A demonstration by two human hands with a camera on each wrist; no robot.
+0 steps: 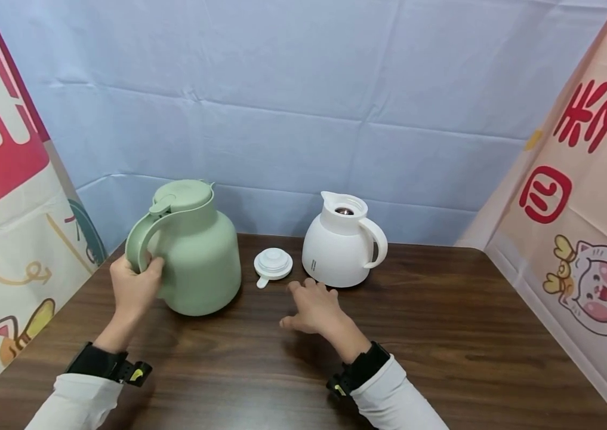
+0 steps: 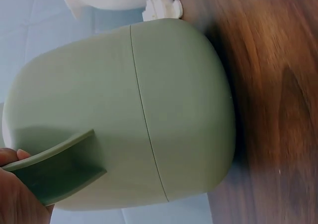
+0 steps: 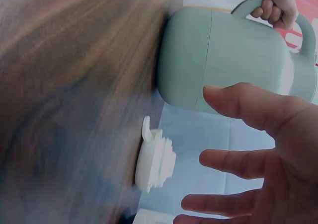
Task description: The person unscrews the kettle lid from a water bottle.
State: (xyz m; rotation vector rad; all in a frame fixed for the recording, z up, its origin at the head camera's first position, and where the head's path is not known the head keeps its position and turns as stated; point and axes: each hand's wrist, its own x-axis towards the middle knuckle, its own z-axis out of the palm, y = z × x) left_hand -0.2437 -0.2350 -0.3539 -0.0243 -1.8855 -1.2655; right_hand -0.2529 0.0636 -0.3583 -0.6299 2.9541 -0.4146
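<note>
A large green thermos jug [image 1: 201,257] with its lid on stands upright at the left of the table. My left hand [image 1: 135,285] grips its handle, fingers curled round it; the left wrist view shows the handle [image 2: 59,162] and part of the hand [image 2: 20,199]. Over the table, with fingers spread and holding nothing, is my right hand [image 1: 316,310]. Just beyond it lies a white stopper lid [image 1: 273,263], stepped side up in the right wrist view. A smaller white jug [image 1: 335,251] stands to the lid's right, its mouth uncovered and its handle pointing right.
The dark wooden table [image 1: 470,334] ends at a pale blue cloth backdrop [image 1: 292,107] close behind both jugs. Printed cloths hang at the left [image 1: 2,239] and right [image 1: 577,269] sides.
</note>
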